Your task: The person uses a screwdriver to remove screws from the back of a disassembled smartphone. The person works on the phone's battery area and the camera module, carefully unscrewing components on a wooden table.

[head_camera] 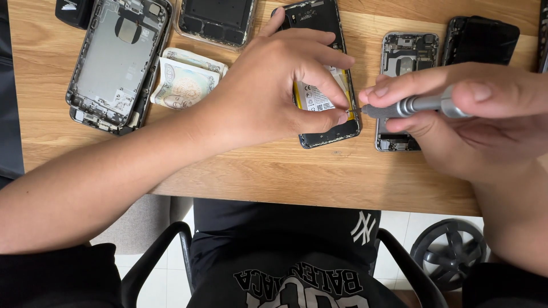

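At the middle of the wooden worktop (pixel 274 171), an opened black phone (pixel 322 74) is steadied by the left hand (pixel 274 85), its fingers pinched at the lower edge so the body cannot slide. A grey screwdriver (pixel 408 105) is gripped by the right hand (pixel 456 114), tip laid against that edge. A white label on a yellow-edged battery (pixel 315 98) is partly covered. Folded banknotes (pixel 185 80) lie left.

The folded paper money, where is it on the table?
In the head view, the folded paper money lies on the wooden table, toward the upper left, right beside the opened grey phone shell and just left of the left hand.
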